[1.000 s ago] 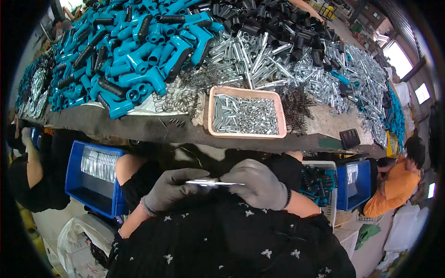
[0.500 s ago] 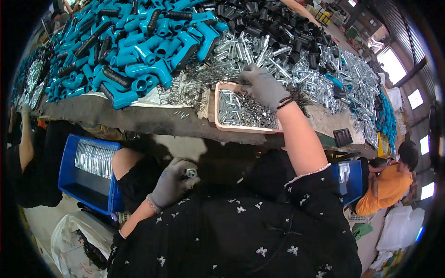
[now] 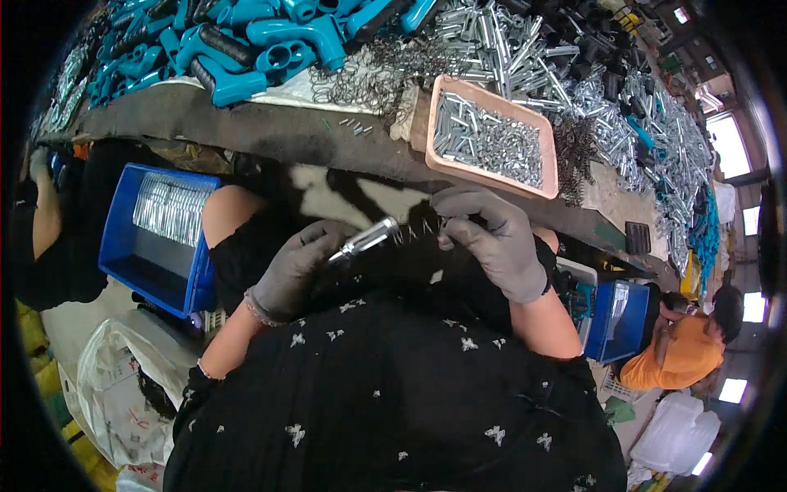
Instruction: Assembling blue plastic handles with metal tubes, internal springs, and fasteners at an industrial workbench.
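Around the centre of the frame, the left hand (image 3: 302,261) curls round a shiny metal tube (image 3: 366,239); the right hand (image 3: 492,239) pinches a thin spring (image 3: 416,232) by the tube's end, contact unclear. Keeping both aligned seems wise. Half a second earlier, the right hand is over the tray (image 3: 492,181), now upper right.

My view comes from the left fisheye lens worn on my head, upright and unmirrored, looking steeply down past my chest and out ahead. My black patterned shirt (image 3: 385,402) is nearest and fills the lower middle of the frame; my gloved left hand (image 3: 295,271) and gloved right hand (image 3: 492,242) lie around the center, a bit farther off. The workbench (image 3: 262,131) spans the upper part, its front edge slanting down toward the right, and a bright window (image 3: 728,146) leans at the far right.
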Tool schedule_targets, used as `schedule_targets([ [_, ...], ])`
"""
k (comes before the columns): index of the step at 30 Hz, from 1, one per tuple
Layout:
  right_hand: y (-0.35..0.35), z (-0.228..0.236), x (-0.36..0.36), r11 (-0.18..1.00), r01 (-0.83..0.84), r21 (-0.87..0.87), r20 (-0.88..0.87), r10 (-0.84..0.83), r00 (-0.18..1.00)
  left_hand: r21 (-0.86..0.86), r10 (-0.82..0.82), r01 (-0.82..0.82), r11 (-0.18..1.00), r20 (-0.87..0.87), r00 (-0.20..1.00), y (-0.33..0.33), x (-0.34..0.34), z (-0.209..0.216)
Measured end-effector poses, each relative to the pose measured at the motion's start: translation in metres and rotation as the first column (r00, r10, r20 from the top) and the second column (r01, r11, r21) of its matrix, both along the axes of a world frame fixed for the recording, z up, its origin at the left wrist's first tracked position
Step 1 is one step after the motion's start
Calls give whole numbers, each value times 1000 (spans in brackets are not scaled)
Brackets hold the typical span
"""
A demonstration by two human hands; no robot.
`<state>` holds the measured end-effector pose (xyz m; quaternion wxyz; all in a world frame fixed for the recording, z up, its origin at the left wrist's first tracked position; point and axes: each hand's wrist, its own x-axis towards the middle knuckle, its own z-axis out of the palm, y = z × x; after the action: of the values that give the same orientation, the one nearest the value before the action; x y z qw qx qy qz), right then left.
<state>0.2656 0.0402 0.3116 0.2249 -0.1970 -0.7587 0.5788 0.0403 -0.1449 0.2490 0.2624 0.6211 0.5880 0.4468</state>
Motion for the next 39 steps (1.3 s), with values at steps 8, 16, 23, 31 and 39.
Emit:
schedule_targets([
  [8,0,-4,-10,968,32,-249,25,-27,999,-365,315,83,927,881,354,-16,-1,-5],
  [16,-60,-18,-77,868,-161,-469,222,292,930,-295,132,155,943,759,638,-52,-13,-8],
  [23,-58,-50,-105,902,-325,-286,151,377,914,-396,481,-275,876,691,539,-112,-58,19],
  [31,-50,-82,-91,919,-95,-384,276,212,938,-185,851,-979,-85,498,-168,-229,-196,-55],
  [39,-50,-73,-87,954,-18,-299,372,134,918,-320,911,-899,300,376,171,-166,-247,-124],
])
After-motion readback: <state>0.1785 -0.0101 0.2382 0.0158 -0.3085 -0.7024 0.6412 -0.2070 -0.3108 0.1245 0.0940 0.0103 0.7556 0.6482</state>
